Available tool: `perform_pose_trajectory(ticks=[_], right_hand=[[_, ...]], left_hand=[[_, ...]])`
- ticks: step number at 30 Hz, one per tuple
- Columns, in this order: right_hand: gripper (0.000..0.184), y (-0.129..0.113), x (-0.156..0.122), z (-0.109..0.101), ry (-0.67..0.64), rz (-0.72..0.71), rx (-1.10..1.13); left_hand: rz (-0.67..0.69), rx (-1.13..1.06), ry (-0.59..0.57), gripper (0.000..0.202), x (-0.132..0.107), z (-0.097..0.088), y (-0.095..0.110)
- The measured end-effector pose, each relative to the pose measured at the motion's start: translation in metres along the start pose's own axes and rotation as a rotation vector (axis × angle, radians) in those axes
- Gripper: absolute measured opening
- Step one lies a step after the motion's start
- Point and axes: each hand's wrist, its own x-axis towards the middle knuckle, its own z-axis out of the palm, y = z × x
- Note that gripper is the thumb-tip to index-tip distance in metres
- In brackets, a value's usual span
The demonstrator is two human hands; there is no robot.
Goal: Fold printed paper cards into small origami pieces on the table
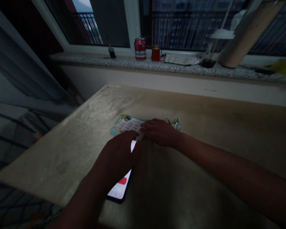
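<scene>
A colourful printed card (129, 124) with rows of red print and a pale teal edge lies on the table in front of me. My left hand (120, 154) is at its lower edge, fingers curled and thumb close to them, pinching the near edge. From the right, my right hand (160, 132) rests over the card's right end with its fingers bent together; anything under the fingertips is hidden. Beneath my left hand lies a lit phone (119, 190), its screen white with a red patch and partly covered. Crumpled green-and-white paper (176, 123) sits just beyond my right wrist.
The pale table (85, 140) reaches to the wall under the window. On the stone sill (95, 61) stand a red drink can (140, 48), a small red container (155, 53), a printed sheet (181, 59), a cup with a straw (211, 51) and a leaning tube (250, 35).
</scene>
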Motion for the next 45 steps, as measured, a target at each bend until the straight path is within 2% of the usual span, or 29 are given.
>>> perform_pose_trajectory(ticks=[3, 6, 10, 15, 20, 26, 27, 29, 32, 34, 37, 41, 45], right_hand=[[0.022, 0.004, 0.005, 0.014, 0.018, -0.085, -0.033], [0.019, 0.007, 0.004, 0.021, 0.036, -0.111, -0.054], [0.019, 0.012, 0.001, 0.023, 0.065, -0.082, -0.048], [0.014, 0.017, -0.005, 0.017, 0.145, 0.020, 0.015], [0.014, 0.012, -0.025, -0.001, 0.307, 0.214, 0.145], [0.022, -0.010, -0.081, -0.037, 0.557, 0.547, 0.356], [0.025, -0.014, -0.093, -0.041, 0.579, 0.607, 0.427], [0.026, -0.022, -0.119, -0.047, 0.597, 0.822, 0.870], [0.025, -0.033, -0.157, -0.047, 0.557, 1.037, 1.268], [0.025, -0.040, -0.181, -0.043, 0.550, 1.176, 1.398], [0.031, -0.047, -0.212, -0.035, 0.569, 1.336, 1.472], [0.035, -0.053, -0.241, -0.025, 0.574, 1.372, 1.520], [0.035, -0.059, -0.258, -0.023, 0.553, 1.325, 1.481]], left_hand=[[-0.088, -0.014, 0.019, 0.038, 0.001, -0.008, -0.017], [-0.141, -0.038, 0.017, 0.040, 0.001, -0.012, -0.025], [-0.125, -0.045, 0.032, 0.039, -0.001, -0.013, -0.025], [-0.111, -0.062, 0.086, 0.038, -0.004, -0.014, -0.021], [-0.080, -0.082, 0.184, 0.036, -0.008, -0.018, -0.014], [0.003, -0.180, 0.437, 0.037, -0.016, -0.024, 0.007], [0.024, -0.182, 0.455, 0.035, -0.017, -0.024, 0.012], [0.086, -0.182, 0.457, 0.032, -0.015, -0.022, 0.024], [0.234, -0.174, 0.407, 0.028, -0.009, -0.010, 0.044], [0.318, -0.165, 0.312, 0.028, -0.003, 0.004, 0.060], [0.456, -0.148, 0.176, 0.028, 0.004, 0.033, 0.083], [0.632, -0.057, -0.106, 0.025, 0.009, 0.078, 0.103], [0.666, 0.008, -0.225, 0.030, 0.009, 0.106, 0.106]])
